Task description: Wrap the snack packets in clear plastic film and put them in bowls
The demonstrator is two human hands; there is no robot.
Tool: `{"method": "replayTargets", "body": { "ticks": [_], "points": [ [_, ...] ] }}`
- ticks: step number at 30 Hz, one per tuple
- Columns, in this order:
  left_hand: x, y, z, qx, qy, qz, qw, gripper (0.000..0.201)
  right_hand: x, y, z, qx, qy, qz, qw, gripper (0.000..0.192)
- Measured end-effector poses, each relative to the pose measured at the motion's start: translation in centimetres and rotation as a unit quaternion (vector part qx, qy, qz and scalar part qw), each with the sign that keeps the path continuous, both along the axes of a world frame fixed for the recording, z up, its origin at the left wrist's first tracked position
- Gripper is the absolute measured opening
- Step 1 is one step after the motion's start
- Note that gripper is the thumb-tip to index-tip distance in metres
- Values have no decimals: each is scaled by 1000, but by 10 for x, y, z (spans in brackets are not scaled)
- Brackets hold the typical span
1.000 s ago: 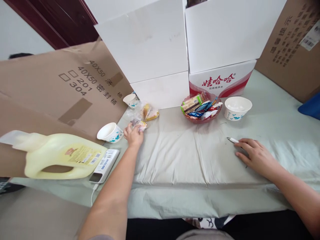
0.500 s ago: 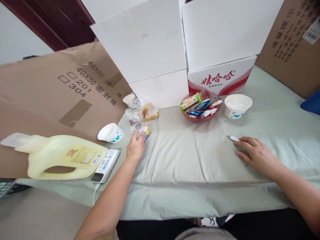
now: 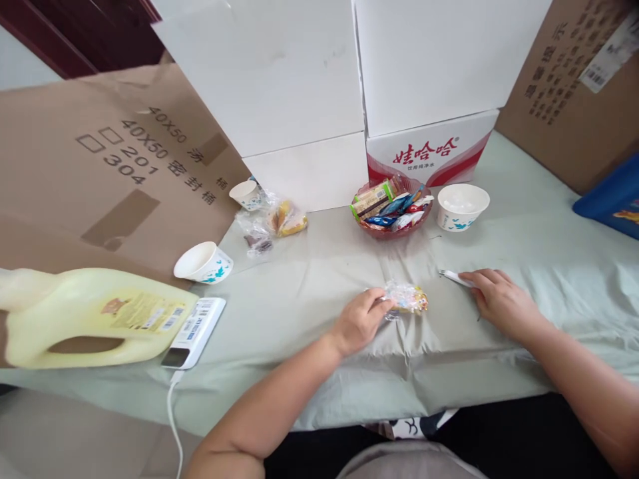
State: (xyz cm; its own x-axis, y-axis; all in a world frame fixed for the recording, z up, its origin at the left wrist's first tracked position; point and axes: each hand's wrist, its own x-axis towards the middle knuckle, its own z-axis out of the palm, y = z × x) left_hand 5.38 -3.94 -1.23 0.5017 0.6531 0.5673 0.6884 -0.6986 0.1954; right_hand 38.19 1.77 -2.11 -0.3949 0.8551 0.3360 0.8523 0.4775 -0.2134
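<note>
Near the middle of the table, my left hand (image 3: 360,320) pinches a snack packet (image 3: 409,299) in crinkled clear wrapping with yellow printing. The packet lies low over the cloth, its printed end pointing right. To its right, my right hand (image 3: 504,299) has its fingers closed on a slim white pen-like tool (image 3: 456,277) with a greyish tip, which points left. Whether it is a pen or a small cutter I cannot tell. Behind both hands, a pink glass bowl (image 3: 383,233) holds several wrapped snacks.
A white paper bowl (image 3: 462,219) stands right of the glass bowl. Left are two paper cups (image 3: 212,266), wrapped snacks (image 3: 287,219), a white power bank (image 3: 200,332) with a cable, and a yellow jug (image 3: 114,319). White boxes (image 3: 299,80) and cardboard close off the back; a blue container (image 3: 614,199) is at right.
My left hand has moved right with the snack packet, away from the other wrapped snacks, to near my right hand. My right hand keeps the white tool. The view has shifted slightly right.
</note>
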Motion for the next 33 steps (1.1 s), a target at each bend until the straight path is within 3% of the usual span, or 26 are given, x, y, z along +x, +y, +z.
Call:
{"method": "replayTargets", "body": {
  "ticks": [3, 6, 10, 13, 15, 18, 22, 24, 26, 28, 29, 31, 33],
  "points": [
    [5, -3, -9, 74, -17, 49, 996, 28, -14, -11, 15, 0, 48, 52, 998, 38],
    [1, -6, -12, 108, -15, 50, 993, 35, -43, -25, 34, 11, 89, 129, 988, 43],
    [0, -7, -12, 90, -86, 7, 992, 44, -86, -39, 51, 15, 24, 222, 975, 49],
    [-1, -7, -10, 42, -132, 32, 990, 49, -93, -39, 53, 1, -13, 252, 968, 48],
    [-3, -8, -7, -16, -135, 50, 989, 37, -77, -32, 50, -15, -7, 233, 972, 48],
    [-5, -7, -6, -116, -180, 66, 975, 12, -37, -14, 37, -22, 5, 147, 989, 44],
    [-13, 2, -13, -234, -350, 155, 894, 8, -9, 5, 19, -13, -25, 13, 1000, 36],
    [-23, 9, -14, -237, -411, 209, 855, 11, -17, 3, 19, 26, 0, -5, 1000, 32],
    [-35, 14, -9, -170, -435, 266, 843, 16, -37, -9, 25, 81, 68, 30, 994, 29],
    [-45, 13, 2, -48, -417, 282, 863, 19, -59, -27, 32, 123, 133, 121, 976, 29],
    [-47, 10, 9, 13, -385, 253, 887, 19, -68, -36, 35, 135, 152, 174, 964, 32],
    [-45, 1, 21, 89, -271, 118, 951, 18, -83, -48, 36, 132, 165, 233, 949, 44],
    [-36, -8, 28, 97, -120, -21, 988, 21, -89, -52, 32, 113, 164, 201, 959, 55]
  ]
}}
